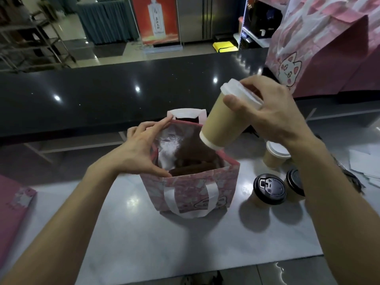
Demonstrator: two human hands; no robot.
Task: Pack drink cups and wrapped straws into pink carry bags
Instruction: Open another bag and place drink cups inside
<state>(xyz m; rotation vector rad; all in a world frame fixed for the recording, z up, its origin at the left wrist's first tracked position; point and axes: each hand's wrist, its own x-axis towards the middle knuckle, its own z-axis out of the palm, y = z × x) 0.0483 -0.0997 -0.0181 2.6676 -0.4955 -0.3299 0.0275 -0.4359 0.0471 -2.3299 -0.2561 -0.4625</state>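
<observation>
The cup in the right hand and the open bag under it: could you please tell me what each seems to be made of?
Cup: apparently matte tan paper, with a translucent white lid, probably plastic, gripped by the right hand.
Bag: pink printed paper by its crisp folds; the inside shines silver, likely a foil lining. The left hand holds its rim.

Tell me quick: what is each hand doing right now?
Left hand: pinches the rim of the open pink bag.
Right hand: grips a tilted white-lidded cup over the bag.
</observation>
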